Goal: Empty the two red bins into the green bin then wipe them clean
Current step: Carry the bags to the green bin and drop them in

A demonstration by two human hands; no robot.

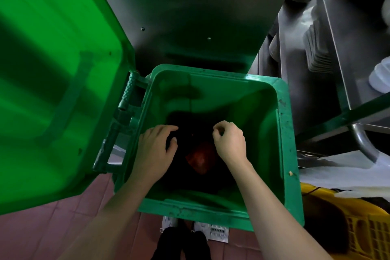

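Green bin [280, 133] open beneath both hands [156, 145], reddish lump [200, 158] between.

The green bin [282, 139] gapes open, its mouth wide between the rims; the raised lid [52, 82] blocks the left side, a steel cabinet [316, 82] crowds the right rim, a yellow crate [346, 224] sits near the right corner

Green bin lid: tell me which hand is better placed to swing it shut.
Left, probably. The left hand hangs over the green bin on the hinge side, where the raised lid stands. The right hand is toward the far side and would have to cross over.
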